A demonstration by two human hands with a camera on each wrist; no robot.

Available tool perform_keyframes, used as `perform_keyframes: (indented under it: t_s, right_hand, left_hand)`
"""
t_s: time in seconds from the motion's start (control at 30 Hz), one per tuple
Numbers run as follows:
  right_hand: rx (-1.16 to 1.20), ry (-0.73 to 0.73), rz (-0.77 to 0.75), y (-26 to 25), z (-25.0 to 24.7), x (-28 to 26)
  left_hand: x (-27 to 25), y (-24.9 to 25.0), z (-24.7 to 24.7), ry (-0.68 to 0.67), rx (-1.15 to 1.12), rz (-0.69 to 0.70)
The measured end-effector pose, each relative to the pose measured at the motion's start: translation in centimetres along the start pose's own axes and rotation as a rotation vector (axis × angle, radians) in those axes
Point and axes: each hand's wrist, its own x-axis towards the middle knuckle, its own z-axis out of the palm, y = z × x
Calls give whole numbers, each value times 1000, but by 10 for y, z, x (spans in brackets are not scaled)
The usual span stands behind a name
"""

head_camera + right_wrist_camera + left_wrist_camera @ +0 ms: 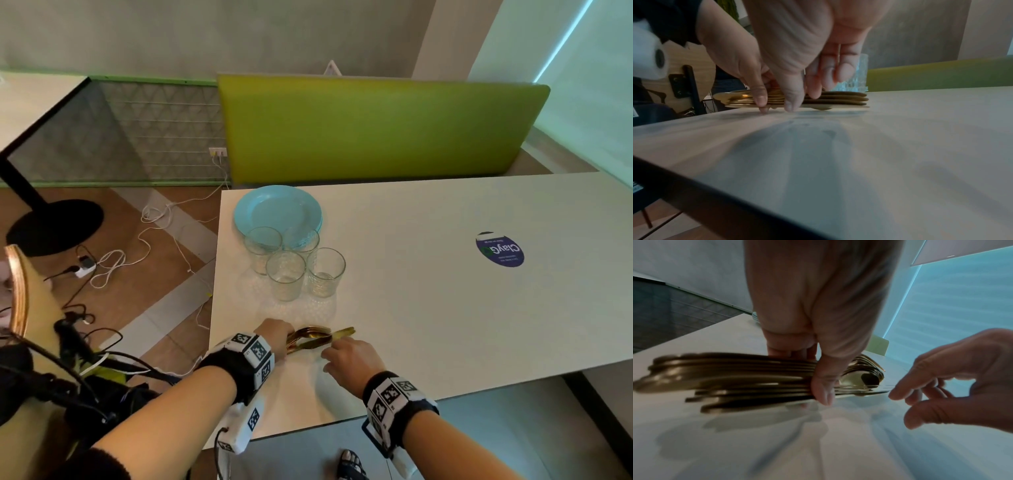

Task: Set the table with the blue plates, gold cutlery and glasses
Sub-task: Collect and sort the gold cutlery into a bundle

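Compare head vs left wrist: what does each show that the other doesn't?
Head only: the stack of blue plates, four glasses and a round sticker, all on the table. Left wrist only: the left hand's thumb curled over the gold cutlery bundle, with a spoon bowl visible. Both: the left hand gripping the cutlery on the table, the right hand reaching at its far end.

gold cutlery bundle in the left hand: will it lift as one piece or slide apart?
Probably slides. The gold cutlery is a loose stack of smooth, shiny pieces, and the left hand grips only the middle, so the ends may fan out. Each piece looks stiff, not floppy. The right hand at the tips could steady them.
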Motion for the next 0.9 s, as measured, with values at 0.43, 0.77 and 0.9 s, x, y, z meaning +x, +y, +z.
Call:
perform_keyframes:
  t_s: [0.43,0.77,0.9]
  right_hand:
    - [-55,-92,-50,-29,1,20]
    - [-164,-156,-62,-48,-8,25]
    - [-155,-263,-62,-53,-20,23]
  left_hand:
    - [3,-9,3,-1,-92,33]
    - [1,-17,12,12,-164,45]
    - [-1,-17,10,18,-139,70]
